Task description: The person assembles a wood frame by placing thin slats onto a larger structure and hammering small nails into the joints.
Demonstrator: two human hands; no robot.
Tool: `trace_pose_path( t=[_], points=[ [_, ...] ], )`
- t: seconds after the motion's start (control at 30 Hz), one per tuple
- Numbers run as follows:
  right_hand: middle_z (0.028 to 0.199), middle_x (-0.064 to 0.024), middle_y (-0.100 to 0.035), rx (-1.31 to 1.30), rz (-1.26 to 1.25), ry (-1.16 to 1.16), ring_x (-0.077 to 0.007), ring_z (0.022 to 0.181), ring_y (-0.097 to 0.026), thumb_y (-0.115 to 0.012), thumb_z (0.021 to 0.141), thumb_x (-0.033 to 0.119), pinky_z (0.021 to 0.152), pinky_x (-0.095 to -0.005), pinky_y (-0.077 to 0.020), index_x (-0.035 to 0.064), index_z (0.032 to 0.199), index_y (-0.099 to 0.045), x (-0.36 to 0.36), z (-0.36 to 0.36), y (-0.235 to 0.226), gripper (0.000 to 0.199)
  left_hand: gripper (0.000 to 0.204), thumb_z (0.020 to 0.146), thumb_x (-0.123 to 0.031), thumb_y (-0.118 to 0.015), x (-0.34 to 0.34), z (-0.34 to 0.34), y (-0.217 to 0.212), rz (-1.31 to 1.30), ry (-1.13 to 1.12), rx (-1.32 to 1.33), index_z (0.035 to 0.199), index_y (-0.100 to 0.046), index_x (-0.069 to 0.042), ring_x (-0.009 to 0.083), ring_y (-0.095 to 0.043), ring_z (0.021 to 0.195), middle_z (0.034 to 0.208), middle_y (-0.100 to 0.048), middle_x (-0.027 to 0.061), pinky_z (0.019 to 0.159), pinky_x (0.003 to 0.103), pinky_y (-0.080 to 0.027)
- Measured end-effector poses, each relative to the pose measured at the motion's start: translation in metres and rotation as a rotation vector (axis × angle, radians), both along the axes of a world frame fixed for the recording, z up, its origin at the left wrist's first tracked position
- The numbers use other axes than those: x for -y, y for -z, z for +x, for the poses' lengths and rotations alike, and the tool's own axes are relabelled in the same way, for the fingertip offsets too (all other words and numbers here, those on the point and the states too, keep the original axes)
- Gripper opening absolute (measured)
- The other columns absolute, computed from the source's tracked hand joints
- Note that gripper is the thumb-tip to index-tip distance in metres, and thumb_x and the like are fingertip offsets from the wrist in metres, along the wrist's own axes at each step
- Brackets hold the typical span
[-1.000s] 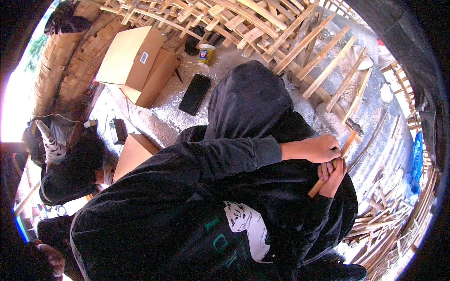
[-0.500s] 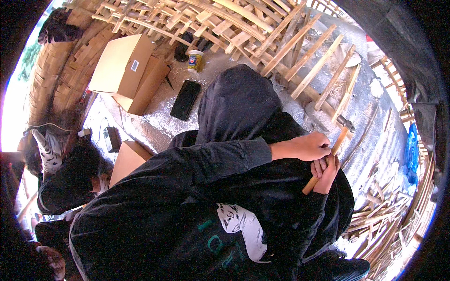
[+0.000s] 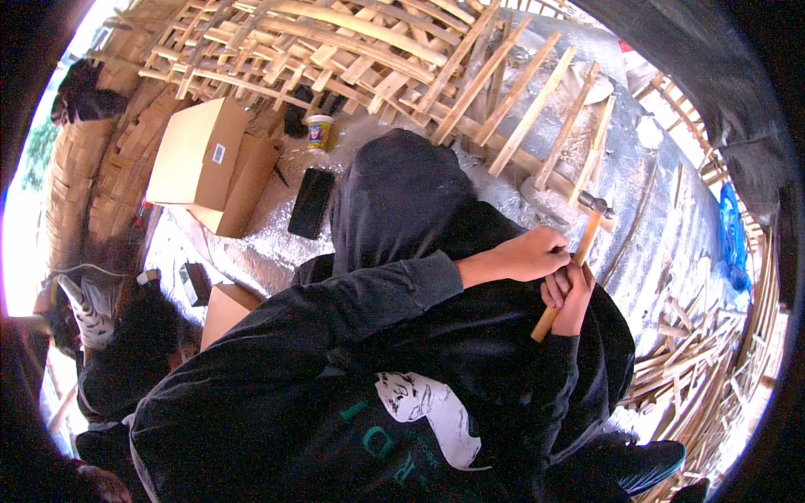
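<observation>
A hammer (image 3: 589,235) with a light wooden handle and dark metal head slants up and to the right over my lap. My right hand (image 3: 572,300) is closed round the lower part of its handle. Close beside the handle is my left hand (image 3: 534,254), its fingers curled into a pinch. Whatever lies between those fingers is hidden or too small to name. Dark sleeves cover both forearms. Below the hands spreads black clothing (image 3: 495,335), and a rounded dark cloth shape (image 3: 402,193) rises to the left of them.
Slatted wooden frames (image 3: 335,50) are stacked along the far side. Left of me are cardboard boxes (image 3: 197,159), a black phone (image 3: 311,204) and a yellow-white tub (image 3: 319,132). Loose wood strips (image 3: 696,369) and a blue plastic bag (image 3: 734,243) lie right. Another person (image 3: 126,369) sits lower left.
The whole view has shifted, so the surroundings at the top sit further left, with boxes and phone lower. Both hands keep nearly the same pose, the right still round the hammer handle.
</observation>
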State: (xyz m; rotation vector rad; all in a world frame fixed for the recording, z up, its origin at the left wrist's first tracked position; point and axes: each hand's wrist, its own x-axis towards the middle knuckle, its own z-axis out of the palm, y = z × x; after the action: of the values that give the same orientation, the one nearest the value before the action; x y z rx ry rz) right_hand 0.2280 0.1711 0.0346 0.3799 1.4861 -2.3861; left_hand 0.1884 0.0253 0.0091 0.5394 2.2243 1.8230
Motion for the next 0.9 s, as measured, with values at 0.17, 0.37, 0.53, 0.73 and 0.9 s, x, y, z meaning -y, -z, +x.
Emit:
trace_pose_path(
  t=[0.17,0.37,0.53,0.73,0.9],
  points=[
    [0.054,0.0068,-0.031,0.022,-0.031,0.016,-0.0056,0.036,-0.029,-0.056,0.100,0.017,0.034,-0.0239,-0.0246,0.0088,0.088,-0.052,-0.004,-0.002,0.002,0.015,0.024,0.092,-0.016,-0.056,0.002,0.001,-0.003,0.008,-0.004,0.012,0.082,-0.057,0.006,0.0192,-0.053,0.065,0.068,-0.055,0.0208,0.063,0.041,-0.044],
    [0.053,0.0063,-0.031,0.032,-0.063,0.033,-0.0062,0.036,-0.028,-0.056,0.099,0.015,0.033,-0.0244,-0.0235,0.0092,0.090,-0.052,-0.007,-0.002,0.002,0.012,0.023,0.093,-0.015,-0.056,0.004,-0.001,-0.003,0.007,0.020,0.002,0.083,-0.059,0.005,0.0171,-0.053,0.065,0.068,-0.057,0.0161,0.063,0.038,-0.045],
    [0.055,0.0059,-0.034,0.065,-0.021,0.037,-0.0064,0.037,-0.029,-0.054,0.099,0.014,0.034,-0.0243,-0.0236,0.0083,0.089,-0.051,-0.007,-0.002,0.001,0.012,0.016,0.089,-0.010,-0.061,0.005,0.000,-0.009,-0.025,-0.014,-0.019,0.085,-0.065,0.006,0.0254,-0.065,0.068,0.075,-0.067,0.0216,0.065,0.040,-0.049],
    [0.055,0.0058,-0.033,0.066,-0.010,0.052,-0.0075,0.037,-0.029,-0.056,0.100,0.014,0.034,-0.0256,-0.0238,0.0078,0.092,-0.054,-0.012,-0.003,0.011,0.010,0.012,0.087,-0.008,-0.064,0.004,-0.001,-0.013,-0.121,-0.046,-0.042,0.088,-0.068,0.003,0.0362,-0.069,0.074,0.078,-0.068,0.0227,0.066,0.043,-0.051],
    [0.056,0.0051,-0.035,0.076,-0.019,0.035,-0.0086,0.037,-0.030,-0.055,0.101,0.012,0.034,-0.0263,-0.0248,0.0070,0.095,-0.055,-0.016,-0.005,0.021,0.008,0.007,0.086,-0.006,-0.065,0.006,0.000,-0.008,-0.142,-0.100,-0.085,0.087,-0.068,0.001,0.0328,-0.065,0.066,0.074,-0.066,0.0205,0.062,0.041,-0.049]
  ],
)
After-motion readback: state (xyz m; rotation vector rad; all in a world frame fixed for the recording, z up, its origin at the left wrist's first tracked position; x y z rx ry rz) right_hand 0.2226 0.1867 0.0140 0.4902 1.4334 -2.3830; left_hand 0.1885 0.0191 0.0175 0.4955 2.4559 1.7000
